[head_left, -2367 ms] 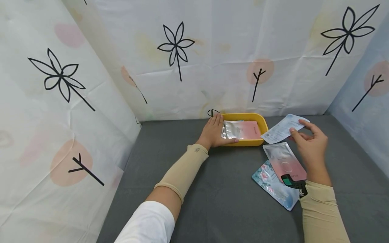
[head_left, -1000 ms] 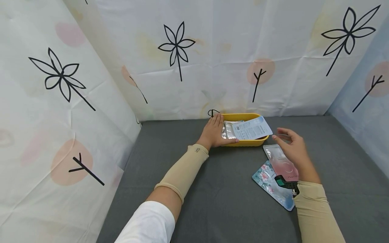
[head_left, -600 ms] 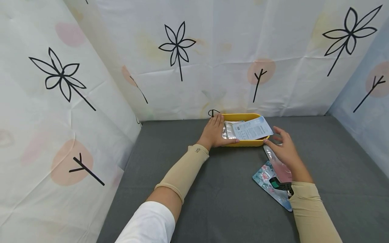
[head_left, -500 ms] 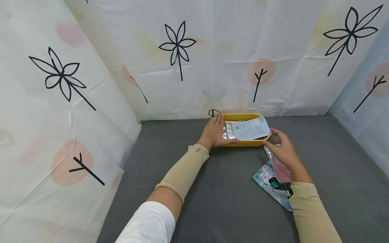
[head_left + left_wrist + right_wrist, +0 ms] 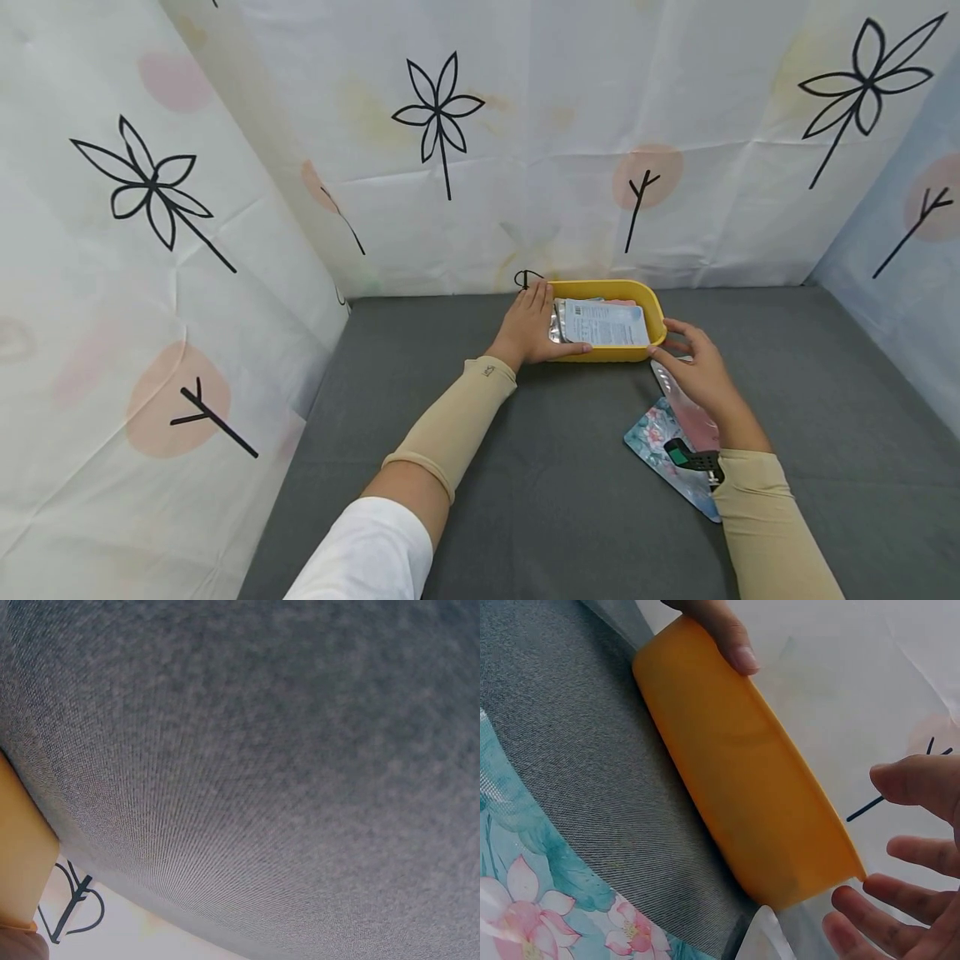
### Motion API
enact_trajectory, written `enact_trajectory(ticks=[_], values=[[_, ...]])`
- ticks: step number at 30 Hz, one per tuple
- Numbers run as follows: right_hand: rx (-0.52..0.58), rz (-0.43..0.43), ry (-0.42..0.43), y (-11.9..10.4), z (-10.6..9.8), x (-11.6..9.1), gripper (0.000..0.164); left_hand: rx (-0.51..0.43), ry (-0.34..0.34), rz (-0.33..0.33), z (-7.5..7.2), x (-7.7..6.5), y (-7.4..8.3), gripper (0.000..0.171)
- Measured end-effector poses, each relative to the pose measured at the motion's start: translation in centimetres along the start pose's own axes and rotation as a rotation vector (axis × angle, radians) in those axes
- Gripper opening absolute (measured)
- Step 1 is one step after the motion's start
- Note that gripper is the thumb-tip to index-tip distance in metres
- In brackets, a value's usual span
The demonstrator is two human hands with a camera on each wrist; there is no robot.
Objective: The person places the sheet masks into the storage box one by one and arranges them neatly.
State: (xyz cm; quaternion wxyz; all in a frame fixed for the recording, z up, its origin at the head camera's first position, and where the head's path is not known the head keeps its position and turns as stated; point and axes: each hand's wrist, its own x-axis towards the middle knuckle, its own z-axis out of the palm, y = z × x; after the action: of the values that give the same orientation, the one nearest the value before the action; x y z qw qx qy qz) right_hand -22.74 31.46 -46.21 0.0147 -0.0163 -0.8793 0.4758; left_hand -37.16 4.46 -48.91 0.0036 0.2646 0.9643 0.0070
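In the head view, a yellow plastic tray (image 5: 600, 354) stands at the back of the table. A pale blue printed sachet (image 5: 606, 323) lies flat inside, over silver and pink sachets. My left hand (image 5: 528, 325) holds the tray's left end, thumb along the front rim and fingers across the end. My right hand (image 5: 693, 358) is at the tray's right end with fingers spread and loosely bent; in the right wrist view its fingertips (image 5: 855, 900) are right at the tray's corner. Below that hand, a silver-and-pink sachet (image 5: 686, 408) overlaps a blue floral sachet (image 5: 660, 433).
A grey cloth (image 5: 525, 467) covers the table. White patterned fabric (image 5: 570, 200) rises right behind the tray and along both sides. A black wrist device (image 5: 693, 457) on the right wrist hides part of the two loose sachets.
The pale blue sachet has gone from my right hand into the tray, first tilted over its right rim, now flat inside. My right hand moved left to the tray's end; the left stayed.
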Motion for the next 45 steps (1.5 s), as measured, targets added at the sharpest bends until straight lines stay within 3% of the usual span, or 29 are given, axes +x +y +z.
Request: enact_trajectory(ticks=[5, 12, 22, 29, 37, 45], values=[[-0.009, -0.016, 0.017, 0.1, -0.4, -0.1, 0.074, -0.010, 0.038, 0.010, 0.0, -0.3, 0.0, 0.136], [0.008, -0.028, 0.020, 0.4, -1.2, -0.6, 0.073, -0.012, 0.016, 0.006, -0.2, -0.5, -0.2, 0.135], [-0.102, -0.003, 0.003, 1.8, -3.3, -1.7, 0.071, -0.007, 0.032, 0.013, -0.1, -0.4, -0.1, 0.136], [-0.350, 0.127, 0.004, 3.1, -4.7, -1.9, 0.073, -0.020, 0.030, 0.018, 0.0, -0.1, -0.4, 0.137], [-0.411, 0.228, -0.070, 3.8, -5.6, -2.0, 0.078, -0.021, 0.022, 0.010, -0.1, -0.2, -0.1, 0.136], [-0.399, 0.312, -0.123, 4.4, -5.6, -2.2, 0.092, -0.028, 0.023, 0.014, -0.2, -0.3, -0.1, 0.134]])
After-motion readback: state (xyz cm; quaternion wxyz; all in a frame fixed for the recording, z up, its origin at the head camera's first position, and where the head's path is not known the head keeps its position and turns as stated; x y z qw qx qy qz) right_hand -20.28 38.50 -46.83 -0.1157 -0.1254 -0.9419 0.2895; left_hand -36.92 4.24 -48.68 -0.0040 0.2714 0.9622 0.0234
